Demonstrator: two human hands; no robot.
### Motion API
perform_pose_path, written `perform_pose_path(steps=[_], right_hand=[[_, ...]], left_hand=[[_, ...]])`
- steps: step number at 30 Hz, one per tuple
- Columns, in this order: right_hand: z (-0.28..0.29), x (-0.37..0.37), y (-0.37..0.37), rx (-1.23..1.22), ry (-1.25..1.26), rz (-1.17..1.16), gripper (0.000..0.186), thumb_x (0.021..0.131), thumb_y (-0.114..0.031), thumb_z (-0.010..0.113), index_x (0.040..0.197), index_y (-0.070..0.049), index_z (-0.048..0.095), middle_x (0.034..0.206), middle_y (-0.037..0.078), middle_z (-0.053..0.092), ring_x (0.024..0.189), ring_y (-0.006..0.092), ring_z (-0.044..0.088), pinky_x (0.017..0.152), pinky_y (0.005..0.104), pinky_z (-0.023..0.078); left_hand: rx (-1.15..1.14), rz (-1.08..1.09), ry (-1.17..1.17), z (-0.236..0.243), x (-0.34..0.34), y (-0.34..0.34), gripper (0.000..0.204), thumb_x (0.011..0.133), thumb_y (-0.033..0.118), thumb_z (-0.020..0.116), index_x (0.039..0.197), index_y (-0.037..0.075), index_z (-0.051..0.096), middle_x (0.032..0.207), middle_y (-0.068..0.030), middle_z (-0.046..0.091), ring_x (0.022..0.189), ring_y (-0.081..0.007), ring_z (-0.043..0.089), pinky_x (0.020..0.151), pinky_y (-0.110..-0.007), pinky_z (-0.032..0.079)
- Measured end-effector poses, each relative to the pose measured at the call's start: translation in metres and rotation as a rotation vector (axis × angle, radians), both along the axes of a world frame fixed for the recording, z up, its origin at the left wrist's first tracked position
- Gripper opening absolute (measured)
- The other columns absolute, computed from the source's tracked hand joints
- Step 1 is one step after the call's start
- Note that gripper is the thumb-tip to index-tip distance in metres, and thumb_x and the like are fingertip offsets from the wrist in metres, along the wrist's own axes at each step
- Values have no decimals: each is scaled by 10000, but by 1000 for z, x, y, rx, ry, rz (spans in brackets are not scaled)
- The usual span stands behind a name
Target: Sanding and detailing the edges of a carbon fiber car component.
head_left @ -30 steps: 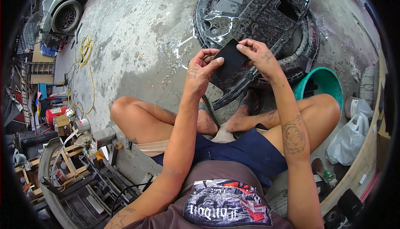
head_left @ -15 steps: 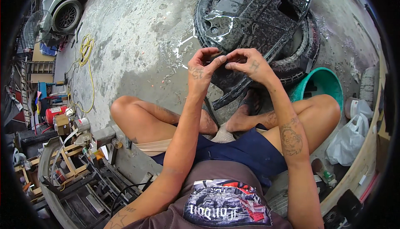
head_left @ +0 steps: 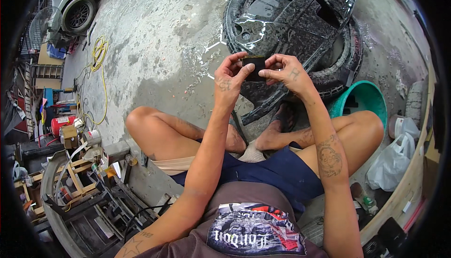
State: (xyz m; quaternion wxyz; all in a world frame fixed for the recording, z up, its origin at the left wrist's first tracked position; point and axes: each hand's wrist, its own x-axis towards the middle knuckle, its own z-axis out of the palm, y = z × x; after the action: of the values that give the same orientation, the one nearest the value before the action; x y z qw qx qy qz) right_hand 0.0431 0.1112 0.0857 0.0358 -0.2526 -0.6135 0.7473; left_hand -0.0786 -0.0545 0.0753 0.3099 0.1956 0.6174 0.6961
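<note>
Between my two hands is a small, dark, square sheet, apparently sandpaper (head_left: 255, 63), with a yellowish upper edge. My left hand (head_left: 228, 78) pinches its left side, thumb across the front. At the right side, the thumb and bent fingers of my right hand (head_left: 290, 74) grip it too. Behind and below the hands lies a wet, glossy black panel (head_left: 277, 32), like a car body part, resting on a tyre (head_left: 353, 46). The panel's near end reaches down close to my feet.
A green tub (head_left: 382, 100) stands beside my right knee, with a white plastic bag (head_left: 391, 168) nearer. Yellow cable (head_left: 99, 53) lies on the wet concrete floor at left. Farther off is a car wheel (head_left: 79, 15). Frames and parts (head_left: 80, 197) crowd the lower left.
The dark sheet now shows its broad face, where before it was nearly hidden between the fingertips. My hands have moved slightly apart, the right one shifting right.
</note>
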Motion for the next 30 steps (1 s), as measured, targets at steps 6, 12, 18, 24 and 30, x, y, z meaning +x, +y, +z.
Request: perform_pose_path(steps=[6,12,18,24,30], right_hand=[[-4,-1,2,-62,73,-29,290,921,-175,828,1112,6,705,930,29,732,811,108,707,721,264,601],[-10,0,7,-24,60,-52,284,930,-184,821,1107,11,714,916,38,747,792,106,709,692,255,596],[-9,-1,5,-35,5,-78,288,935,-184,813,1127,9,718,931,44,751,787,107,710,681,254,596],[-5,-1,5,-92,56,-86,297,948,-186,795,1157,9,714,997,56,754,827,109,723,694,249,598],[-10,-1,8,-44,29,-145,294,935,-178,809,1141,12,721,982,65,762,827,110,725,698,252,603]], left_hand=[[10,-7,140,9,4,2,418,925,68,796,1303,-31,646,962,5,676,854,-66,628,760,-223,518],[-124,-26,41,9,2,3,425,934,105,801,1304,-29,641,881,12,688,811,-63,640,736,-218,520],[-126,-31,95,1,3,3,333,939,136,805,1185,-25,647,883,3,702,783,-47,620,689,-202,492],[-100,-81,131,2,2,3,349,943,151,801,1192,-29,636,907,-19,720,800,-61,645,696,-213,515],[-192,-124,107,2,0,-2,251,974,196,768,1080,-27,722,842,-14,714,738,-68,635,673,-231,516]])
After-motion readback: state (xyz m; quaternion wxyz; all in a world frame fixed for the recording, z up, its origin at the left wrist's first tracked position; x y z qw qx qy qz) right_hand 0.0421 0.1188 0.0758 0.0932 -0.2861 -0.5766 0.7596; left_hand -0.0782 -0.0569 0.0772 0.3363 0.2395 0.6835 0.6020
